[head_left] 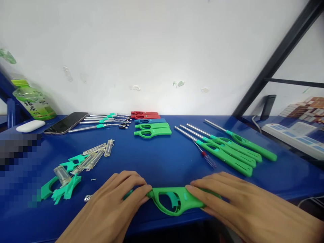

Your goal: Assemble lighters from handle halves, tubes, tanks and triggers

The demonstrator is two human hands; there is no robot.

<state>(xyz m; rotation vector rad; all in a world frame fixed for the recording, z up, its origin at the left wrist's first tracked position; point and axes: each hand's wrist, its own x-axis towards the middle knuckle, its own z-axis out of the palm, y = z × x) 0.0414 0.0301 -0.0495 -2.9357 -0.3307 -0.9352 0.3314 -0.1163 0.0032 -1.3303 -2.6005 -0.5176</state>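
Observation:
A green long-reach lighter lies crosswise at the table's front edge, its teal trigger showing inside the loop. My left hand closes over its neck, fingers bent round the front end. A bit of metal tube tip sticks out left of that hand; the length between is hidden. My right hand grips the handle end, fingertips pressed on the top face. To the left lie teal plastic parts and clear fuel tanks. A small screw rests near my left hand.
Several green lighters with metal tubes lie at the right beside a screwdriver. Farther back are tube assemblies, green casings, red casings, a phone, a white case and a bottle.

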